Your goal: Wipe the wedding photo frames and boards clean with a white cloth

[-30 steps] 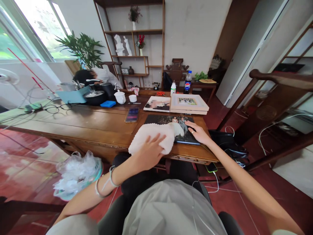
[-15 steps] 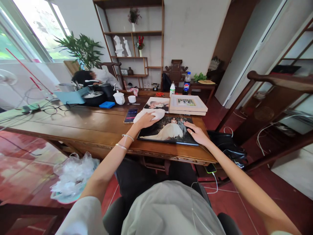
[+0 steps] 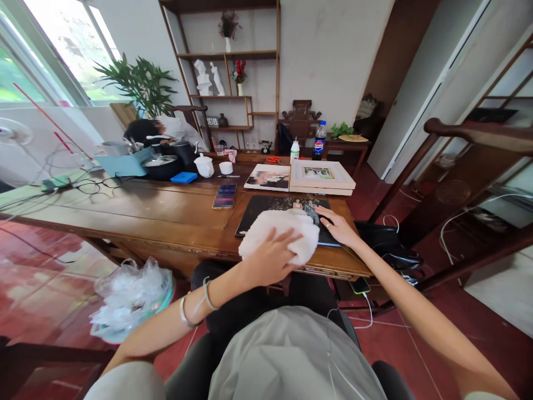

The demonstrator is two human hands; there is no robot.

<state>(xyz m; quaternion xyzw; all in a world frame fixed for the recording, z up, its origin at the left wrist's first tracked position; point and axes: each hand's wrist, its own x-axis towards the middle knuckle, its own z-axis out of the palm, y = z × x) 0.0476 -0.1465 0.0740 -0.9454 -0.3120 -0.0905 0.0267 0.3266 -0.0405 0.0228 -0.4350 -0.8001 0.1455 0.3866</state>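
My left hand (image 3: 270,256) presses a white fluffy cloth (image 3: 280,232) flat onto a dark photo print (image 3: 262,208) that lies near the front edge of the wooden table (image 3: 166,214). The fingers lie spread over the cloth, which covers most of the print's near half. My right hand (image 3: 336,225) rests open and flat on the print's right side, holding it down. A ring shows on one finger. Two bracelets sit on my left wrist.
Behind the print lie a second photo (image 3: 267,178) and a stacked white frame (image 3: 321,176). A phone (image 3: 225,195) lies left of them. Pots, a teapot (image 3: 204,165) and cables crowd the far left, where another person sits. A plastic-filled bin (image 3: 130,297) stands on the floor.
My left hand has swept the cloth from the print's far left corner back toward me and to the right, onto its near half. My right hand has stayed in place.
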